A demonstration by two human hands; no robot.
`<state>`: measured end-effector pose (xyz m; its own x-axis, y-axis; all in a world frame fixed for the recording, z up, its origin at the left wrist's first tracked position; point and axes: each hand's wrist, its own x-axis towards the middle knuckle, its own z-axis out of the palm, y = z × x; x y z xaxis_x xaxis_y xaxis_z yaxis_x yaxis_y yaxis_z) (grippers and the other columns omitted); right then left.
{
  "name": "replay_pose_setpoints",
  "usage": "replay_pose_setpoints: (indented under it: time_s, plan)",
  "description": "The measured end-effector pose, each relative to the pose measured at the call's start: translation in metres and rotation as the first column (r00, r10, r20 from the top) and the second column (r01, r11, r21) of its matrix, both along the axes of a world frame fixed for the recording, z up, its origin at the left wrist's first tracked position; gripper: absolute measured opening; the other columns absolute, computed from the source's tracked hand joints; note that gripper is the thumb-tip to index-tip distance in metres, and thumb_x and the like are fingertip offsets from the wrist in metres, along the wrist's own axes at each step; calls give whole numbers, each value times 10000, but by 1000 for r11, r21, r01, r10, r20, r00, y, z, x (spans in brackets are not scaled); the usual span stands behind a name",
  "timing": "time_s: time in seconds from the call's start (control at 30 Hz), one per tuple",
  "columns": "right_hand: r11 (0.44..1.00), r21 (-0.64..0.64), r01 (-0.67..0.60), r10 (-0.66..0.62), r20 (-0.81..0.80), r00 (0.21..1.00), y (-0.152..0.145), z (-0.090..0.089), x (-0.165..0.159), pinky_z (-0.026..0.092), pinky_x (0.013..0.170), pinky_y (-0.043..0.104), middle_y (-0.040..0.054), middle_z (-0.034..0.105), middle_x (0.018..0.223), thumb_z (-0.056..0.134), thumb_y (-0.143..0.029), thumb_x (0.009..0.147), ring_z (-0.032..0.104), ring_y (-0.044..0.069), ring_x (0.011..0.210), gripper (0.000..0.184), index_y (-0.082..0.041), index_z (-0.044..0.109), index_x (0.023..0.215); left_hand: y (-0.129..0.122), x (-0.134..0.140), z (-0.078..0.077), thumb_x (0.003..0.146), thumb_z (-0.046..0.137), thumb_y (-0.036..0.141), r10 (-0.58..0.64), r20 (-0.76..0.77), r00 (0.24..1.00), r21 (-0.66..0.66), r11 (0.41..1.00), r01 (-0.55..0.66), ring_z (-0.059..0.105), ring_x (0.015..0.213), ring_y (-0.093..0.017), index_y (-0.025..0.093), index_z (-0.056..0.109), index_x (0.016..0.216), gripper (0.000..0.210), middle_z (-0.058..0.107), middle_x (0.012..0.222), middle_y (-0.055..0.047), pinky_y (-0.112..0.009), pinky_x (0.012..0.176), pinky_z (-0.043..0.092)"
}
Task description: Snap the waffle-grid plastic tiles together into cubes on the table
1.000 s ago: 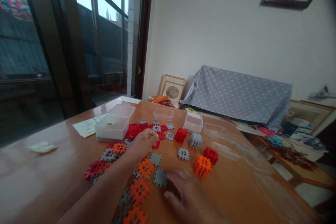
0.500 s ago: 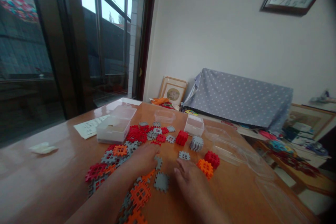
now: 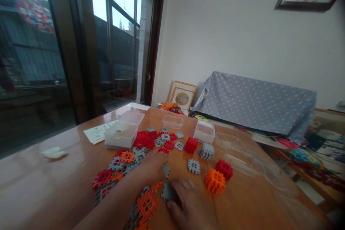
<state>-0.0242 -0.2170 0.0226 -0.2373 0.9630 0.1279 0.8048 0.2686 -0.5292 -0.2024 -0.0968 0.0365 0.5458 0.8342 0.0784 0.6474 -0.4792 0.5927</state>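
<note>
My left hand [image 3: 155, 167] reaches over the loose interlocking tiles, palm down; its fingertips are hard to make out beside a red tile [image 3: 163, 150]. A small grey tile [image 3: 166, 170] shows just right of it. My right hand [image 3: 192, 201] is at the right edge of a solid grey square tile [image 3: 167, 191], fingers over that edge and thumb apart below. Left of that tile lies an orange lattice tile [image 3: 147, 205]. Farther up, a single grey lattice tile [image 3: 194, 166] lies flat on the table.
Stacks of orange [image 3: 215, 181], dark red [image 3: 224, 169], red [image 3: 191, 145] and grey tiles [image 3: 207, 151] stand on the right. An open clear box [image 3: 121, 138], a smaller box [image 3: 204, 133] and clear lids [image 3: 239, 160] sit around. Handwritten paper [image 3: 94, 134] lies at left.
My right hand has moved left and nearer to me, from beside the single grey lattice tile to the solid grey tile. My left hand stays about where it was. The view has shifted slightly.
</note>
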Motion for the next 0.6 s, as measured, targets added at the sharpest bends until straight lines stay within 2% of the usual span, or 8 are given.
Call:
replay_pose_setpoints:
  time_s: [0.1,0.27,0.4,0.6]
  plan:
    - [1000,9,-2,2,16,1000,0,-3,2,443,959,373,43,682,1211,661,-284,841,576,288,1110,419,-301,655,1259,-2,3,4,594,584,75,4,-102,995,84,996,5,574,1088,-334,211,660,1001,435,665,1109,-125,-414,917,423]
    - [999,51,-19,18,5,1000,0,0,7,459,844,331,45,717,1030,516,-298,948,612,250,976,225,-277,693,1084,0,4,-1,574,528,36,0,42,999,103,995,-4,573,1046,-277,217,629,1001,475,655,1083,-87,-346,873,425]
    - [996,63,69,-57,-166,985,6,-7,14,457,774,304,40,716,919,352,-357,1030,639,212,861,350,-262,686,993,4,6,-9,616,527,58,25,191,981,24,999,-30,582,934,-242,229,639,968,407,657,978,-48,-312,785,425]
    - [970,-29,242,-233,-408,883,20,-35,26,471,660,300,31,700,832,387,-490,997,653,218,755,381,-248,676,1054,5,11,-5,652,531,109,88,284,955,-117,992,-57,573,777,-198,213,655,923,316,648,839,-27,-283,668,404]
